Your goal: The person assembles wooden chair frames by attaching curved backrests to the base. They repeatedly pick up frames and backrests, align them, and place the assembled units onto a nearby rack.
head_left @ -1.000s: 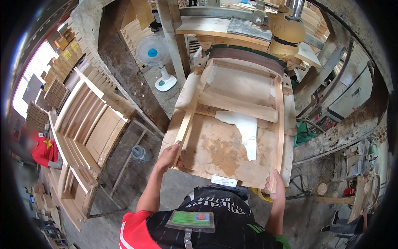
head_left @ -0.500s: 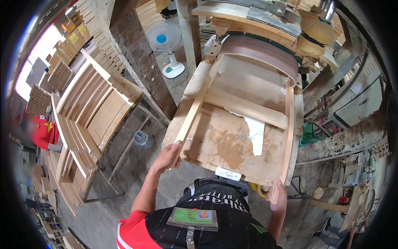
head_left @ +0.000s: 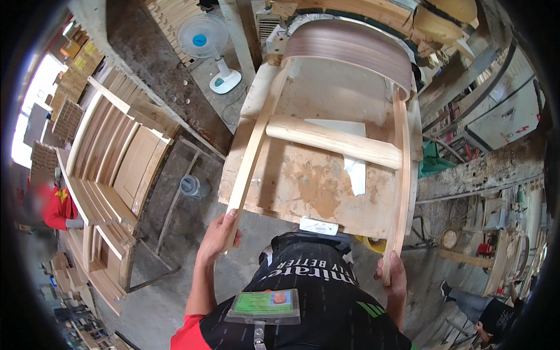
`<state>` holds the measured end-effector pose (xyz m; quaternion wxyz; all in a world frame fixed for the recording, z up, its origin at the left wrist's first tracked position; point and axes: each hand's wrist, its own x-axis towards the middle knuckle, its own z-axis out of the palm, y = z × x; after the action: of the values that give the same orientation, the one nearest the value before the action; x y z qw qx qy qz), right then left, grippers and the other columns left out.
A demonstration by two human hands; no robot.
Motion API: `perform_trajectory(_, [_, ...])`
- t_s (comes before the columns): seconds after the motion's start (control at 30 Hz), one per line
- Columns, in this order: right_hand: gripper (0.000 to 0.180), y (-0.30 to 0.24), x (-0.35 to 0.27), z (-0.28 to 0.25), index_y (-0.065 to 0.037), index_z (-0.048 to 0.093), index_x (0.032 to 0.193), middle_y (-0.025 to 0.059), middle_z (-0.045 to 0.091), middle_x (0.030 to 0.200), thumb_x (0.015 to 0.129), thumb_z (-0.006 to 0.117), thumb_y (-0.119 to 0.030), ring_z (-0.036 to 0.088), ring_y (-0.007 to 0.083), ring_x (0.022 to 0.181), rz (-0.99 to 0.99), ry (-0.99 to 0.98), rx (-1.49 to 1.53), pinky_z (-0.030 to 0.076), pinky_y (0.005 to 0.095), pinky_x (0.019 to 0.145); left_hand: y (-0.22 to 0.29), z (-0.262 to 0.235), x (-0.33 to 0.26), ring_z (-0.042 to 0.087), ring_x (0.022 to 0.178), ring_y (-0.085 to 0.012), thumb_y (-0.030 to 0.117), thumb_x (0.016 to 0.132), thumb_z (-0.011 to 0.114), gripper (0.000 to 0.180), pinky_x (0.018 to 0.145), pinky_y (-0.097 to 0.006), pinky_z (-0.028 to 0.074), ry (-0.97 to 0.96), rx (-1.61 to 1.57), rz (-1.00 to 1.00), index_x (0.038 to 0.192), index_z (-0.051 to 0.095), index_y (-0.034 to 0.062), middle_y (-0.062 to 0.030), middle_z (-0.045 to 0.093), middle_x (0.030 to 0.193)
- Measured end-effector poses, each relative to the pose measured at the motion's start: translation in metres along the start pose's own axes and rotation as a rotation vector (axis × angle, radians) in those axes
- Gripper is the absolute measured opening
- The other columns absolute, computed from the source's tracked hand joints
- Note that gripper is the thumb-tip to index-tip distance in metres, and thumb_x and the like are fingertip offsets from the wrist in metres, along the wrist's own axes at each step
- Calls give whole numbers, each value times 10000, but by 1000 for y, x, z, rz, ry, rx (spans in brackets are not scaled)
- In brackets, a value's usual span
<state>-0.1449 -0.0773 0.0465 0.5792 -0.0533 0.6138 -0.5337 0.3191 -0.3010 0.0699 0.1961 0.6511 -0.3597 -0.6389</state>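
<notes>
A wooden chair frame (head_left: 332, 142) spans the wooden work board in front of me. Its far end is a wide curved backrest (head_left: 350, 49) with brown wood grain; two long pale legs run from it toward my body, joined by a crossbar. My left hand (head_left: 219, 237) is closed round the near end of the left leg (head_left: 248, 169). The near end of the right leg (head_left: 400, 192) is gripped in my right hand (head_left: 392, 274). Beneath the crossbar, a white sheet (head_left: 354, 175) lies on the stained board (head_left: 291, 186).
A rusty post (head_left: 157, 64) and a standing fan (head_left: 203, 39) are at the far left. Curved wooden parts (head_left: 105, 146) fill a rack at left, beside a person in red (head_left: 58, 207). A metal beam (head_left: 481, 157) runs at right. Another person (head_left: 496, 318) is at lower right.
The chair frame has tilted and appears lifted, with its crossbar turned and more of the white sheet showing. Both hands keep their hold on the legs. The whole view has shifted slightly.
</notes>
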Motion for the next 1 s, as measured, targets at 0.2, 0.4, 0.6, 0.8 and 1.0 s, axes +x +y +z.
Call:
perform_trajectory(0.2, [373, 44, -27, -31, -34, 540, 1205, 81, 649, 866, 1022, 638, -343, 665, 195, 709, 101, -40, 26, 562, 349, 622, -51, -16, -21, 683, 774, -180, 561, 1039, 567, 591, 705, -318, 558, -153, -20, -69, 1175, 594, -13, -109, 690, 879])
perform_trajectory(0.4, [469, 85, -23, -70, -23, 608, 1234, 126, 710, 945, 932, 752, -352, 718, 275, 878, 226, -124, -805, 573, 444, 789, -113, -55, -9, 630, 874, -108, 509, 1017, 641, 516, 735, -299, 522, -461, 318, -269, 1210, 638, 30, -31, 697, 948])
perform_trajectory(0.6, [468, 51, 6, -55, -58, 683, 1033, 179, 728, 941, 882, 739, -497, 713, 378, 937, 142, 25, -1464, 539, 500, 796, -104, -48, 20, 706, 834, -247, 464, 981, 677, 417, 764, -398, 538, -421, 815, -34, 1045, 745, 57, -106, 719, 850])
perform_trajectory(0.8, [278, -66, 117, 86, -56, 669, 1081, 165, 711, 909, 947, 700, -298, 696, 364, 862, -671, 249, -1039, 538, 475, 781, 31, 40, 83, 705, 917, -438, 545, 999, 523, 549, 805, -538, 557, 265, 1412, 336, 1002, 742, 41, -229, 733, 951])
perform_trajectory(1.0, [429, -69, 199, 190, -45, 625, 1302, 194, 635, 1281, 971, 655, -316, 618, 369, 1175, -797, -1, -1169, 490, 484, 1020, 122, 150, 204, 736, 895, -344, 307, 970, 714, 352, 806, -439, 561, 176, 773, 968, 1199, 684, 42, -211, 730, 1075])
